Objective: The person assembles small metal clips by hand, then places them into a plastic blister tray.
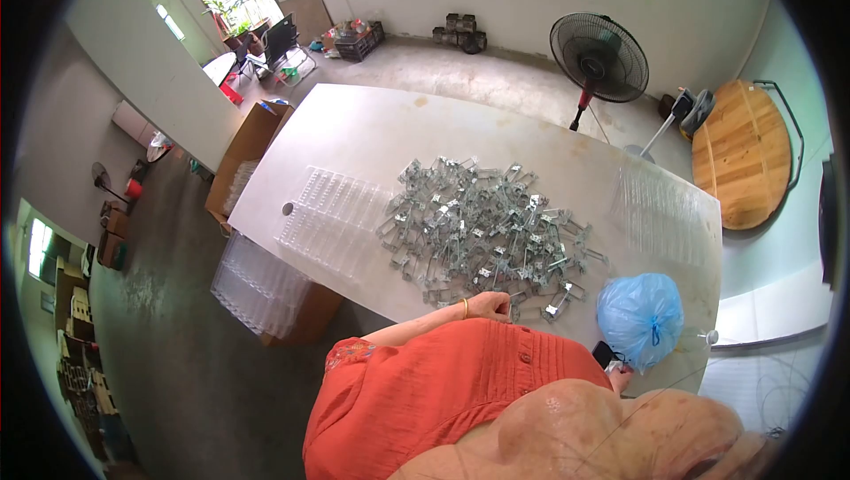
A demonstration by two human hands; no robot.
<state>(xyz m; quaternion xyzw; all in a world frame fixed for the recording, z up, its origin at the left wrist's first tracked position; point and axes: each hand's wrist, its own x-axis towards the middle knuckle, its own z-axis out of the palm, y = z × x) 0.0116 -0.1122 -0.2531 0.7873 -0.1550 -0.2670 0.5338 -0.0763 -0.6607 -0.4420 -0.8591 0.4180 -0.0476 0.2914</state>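
Observation:
A large heap of small metal clip-like fittings (482,223) covers the middle of the white table (354,126). My left hand (489,306), with a yellow bangle at the wrist, rests at the heap's near edge. Its fingers are curled, and whatever they may hold is too small to make out. At the table's near right, my right hand (622,379) is mostly hidden by my red top. Beside it lie a dark flat object (604,355) and a small pale piece. A tied blue plastic bag (641,316) stands just beyond that hand.
Clear ribbed plastic trays (329,214) lie left of the heap, and more clear trays (660,214) lie to its right. Stacked trays (261,285) and a cardboard box (237,157) stand off the left edge. A fan (599,57) and round wooden tabletop (742,157) are behind.

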